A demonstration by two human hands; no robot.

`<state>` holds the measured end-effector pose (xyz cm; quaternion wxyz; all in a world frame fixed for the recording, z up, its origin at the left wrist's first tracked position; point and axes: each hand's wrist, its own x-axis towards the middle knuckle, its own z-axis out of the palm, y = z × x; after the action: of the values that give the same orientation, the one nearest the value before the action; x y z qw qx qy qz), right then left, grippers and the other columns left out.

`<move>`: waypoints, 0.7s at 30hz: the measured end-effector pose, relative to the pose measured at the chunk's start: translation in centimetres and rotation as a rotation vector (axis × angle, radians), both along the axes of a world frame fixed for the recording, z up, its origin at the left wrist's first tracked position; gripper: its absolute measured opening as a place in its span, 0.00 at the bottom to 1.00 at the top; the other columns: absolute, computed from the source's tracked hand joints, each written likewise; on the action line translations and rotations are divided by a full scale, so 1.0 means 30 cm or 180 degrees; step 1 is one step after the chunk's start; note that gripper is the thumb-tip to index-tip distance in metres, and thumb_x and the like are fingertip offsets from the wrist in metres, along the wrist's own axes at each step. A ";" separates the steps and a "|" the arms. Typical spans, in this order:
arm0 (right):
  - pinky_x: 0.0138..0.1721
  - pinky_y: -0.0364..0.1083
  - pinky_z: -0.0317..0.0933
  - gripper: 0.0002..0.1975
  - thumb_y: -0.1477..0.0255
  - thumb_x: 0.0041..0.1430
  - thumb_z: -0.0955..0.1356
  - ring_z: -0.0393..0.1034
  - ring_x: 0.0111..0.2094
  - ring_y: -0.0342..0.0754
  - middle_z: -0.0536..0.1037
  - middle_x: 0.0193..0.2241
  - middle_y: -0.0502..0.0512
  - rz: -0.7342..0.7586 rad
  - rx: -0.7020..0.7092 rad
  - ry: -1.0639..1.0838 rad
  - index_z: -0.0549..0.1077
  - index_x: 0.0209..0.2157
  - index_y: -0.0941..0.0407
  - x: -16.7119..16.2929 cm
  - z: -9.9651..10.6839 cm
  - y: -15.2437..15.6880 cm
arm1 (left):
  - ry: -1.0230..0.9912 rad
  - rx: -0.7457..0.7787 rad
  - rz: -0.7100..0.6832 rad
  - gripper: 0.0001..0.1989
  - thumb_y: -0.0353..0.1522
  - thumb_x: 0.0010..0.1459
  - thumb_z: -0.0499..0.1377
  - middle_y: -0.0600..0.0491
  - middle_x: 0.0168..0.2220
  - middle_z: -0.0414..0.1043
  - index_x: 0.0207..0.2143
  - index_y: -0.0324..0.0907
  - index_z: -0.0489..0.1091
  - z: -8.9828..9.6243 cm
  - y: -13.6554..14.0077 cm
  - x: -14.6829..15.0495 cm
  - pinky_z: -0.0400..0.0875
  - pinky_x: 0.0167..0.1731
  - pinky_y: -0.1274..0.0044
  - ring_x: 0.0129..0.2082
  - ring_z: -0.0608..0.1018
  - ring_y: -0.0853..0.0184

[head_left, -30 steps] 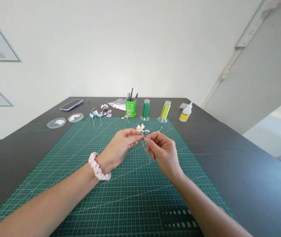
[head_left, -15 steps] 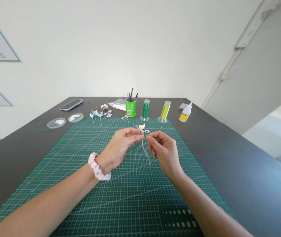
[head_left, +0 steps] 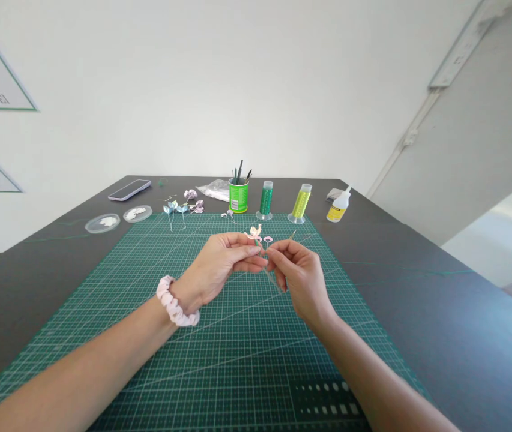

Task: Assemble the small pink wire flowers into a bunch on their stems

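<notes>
My left hand [head_left: 224, 264], a pink scrunchie [head_left: 177, 303] at its wrist, pinches a small cream-pink artificial flower [head_left: 256, 230] by its stem. Green wrapping shows on the stem just under the petals, and pale stem ends [head_left: 271, 278] trail down between the hands. My right hand [head_left: 298, 270] is closed close beside the stem, its thumb and forefinger pinching what looks like a fine thread. A slender tip [head_left: 292, 235] sticks out above the right hand; what it belongs to is hidden. Behind the hands lies a small pink flower [head_left: 268, 239].
A green cutting mat [head_left: 183, 372] covers the dark table. Behind it stand a green can of tools [head_left: 238, 197], green [head_left: 266, 201] and yellow-green [head_left: 301, 204] thread spools and a glue bottle [head_left: 337, 207]. Blue flowers [head_left: 182, 209], clear dishes [head_left: 102, 223] and a phone [head_left: 129, 190] are leftward.
The flower has tilted slightly left in my left hand, and that hand's lower fingers now reach out under the stem. The trailing stem ends have swung nearer my right hand.
</notes>
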<state>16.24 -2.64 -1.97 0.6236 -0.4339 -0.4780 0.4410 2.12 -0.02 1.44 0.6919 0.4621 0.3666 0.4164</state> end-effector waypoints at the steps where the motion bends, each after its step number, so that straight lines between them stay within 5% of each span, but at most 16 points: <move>1: 0.10 0.38 0.46 0.09 0.66 0.50 0.71 0.52 0.10 0.35 0.70 0.14 0.45 0.0015 -0.0005 -0.0009 0.72 0.23 0.57 0.001 -0.001 0.000 | -0.0028 0.0008 0.0006 0.04 0.23 0.50 0.65 0.54 0.24 0.77 0.25 0.36 0.72 -0.001 0.000 0.000 0.75 0.28 0.83 0.23 0.80 0.73; 21: 0.10 0.38 0.48 0.10 0.65 0.50 0.72 0.53 0.11 0.36 0.71 0.15 0.46 0.0071 0.0031 -0.0036 0.72 0.23 0.56 -0.004 0.000 -0.003 | 0.0021 0.0133 0.0091 0.10 0.28 0.46 0.70 0.56 0.21 0.74 0.24 0.37 0.70 -0.011 -0.005 -0.004 0.75 0.32 0.79 0.23 0.78 0.73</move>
<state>16.12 -2.74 -1.98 0.6180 -0.4280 -0.4885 0.4431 2.01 -0.15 1.11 0.6749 0.4725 0.3666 0.4323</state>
